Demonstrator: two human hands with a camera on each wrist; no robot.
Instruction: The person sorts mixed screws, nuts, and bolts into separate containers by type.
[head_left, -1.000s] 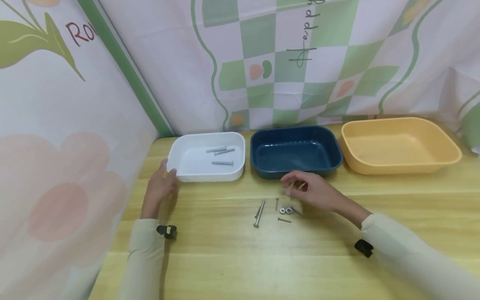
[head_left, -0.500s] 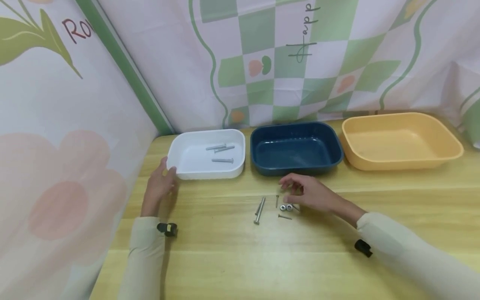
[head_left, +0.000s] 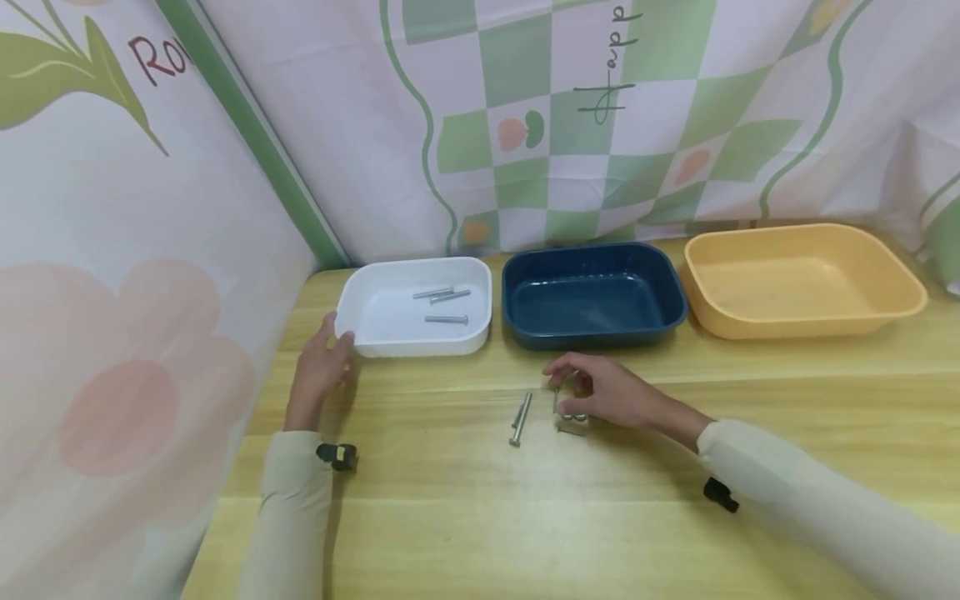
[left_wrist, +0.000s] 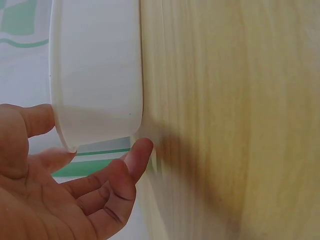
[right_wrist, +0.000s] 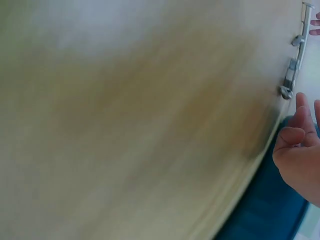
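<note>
and here is the left hand (head_left: 318, 371) at the near left corner of the white tray (head_left: 420, 348), its thumb and fingers bent about that corner in a narrow pinch, the rim between them; the left wrist view shows the fingertips right on the plastic and the other fingers loosely bent below. inside that tray, three bolts (head_left: 447, 320) lie to the right: two at the back, crossing or nearly so, one alone in front. over to the right hand (head_left: 611, 393), palm down above the loose hardware, fingers curved, thumb well parted from the forefinger, a half-open grip with nothing in it that i can see; whether a fingertip touches metal, i cannot tell. right by the thumb sit two nuts (head_left: 581, 417), side by side and partly covered, a small screw (head_left: 556, 402) pointing away from the person, and another screw (head_left: 572, 431) lying crosswise on the near side. a little to the left, the long bolt (head_left: 521, 421) slants with its head nearest the person, a shorter piece (head_left: 517, 417) close along it. all this lies on the wooden table (head_left: 435, 500), in front of the blue tray (head_left: 592, 341), with the yellow tray (head_left: 795, 330) standing farther right.
</note>
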